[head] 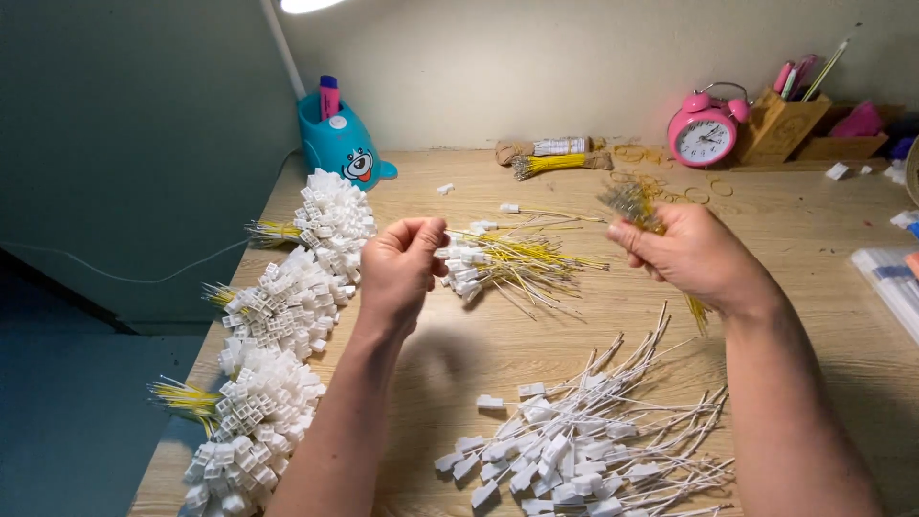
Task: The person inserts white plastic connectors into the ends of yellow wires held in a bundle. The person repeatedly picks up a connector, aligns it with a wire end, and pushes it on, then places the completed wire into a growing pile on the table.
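Observation:
My left hand [400, 268] is raised above the wooden table [536, 325], fingers closed in a pinch on something small that I cannot make out; it sits next to a loose pile of yellow wires with white connectors [498, 263]. My right hand [694, 254] is closed on a bundle of yellow wires [634, 204], whose ends stick out above the fingers and below the palm. Closer to me lies a heap of white wires with white connectors [574, 445].
Bundled stacks of white connectors with yellow wires [278, 335] line the table's left edge. At the back stand a blue pen holder [340, 144], a pink alarm clock [704, 129], a wooden organiser [780, 124], another tied yellow wire bundle [555, 163] and rubber bands [694, 187].

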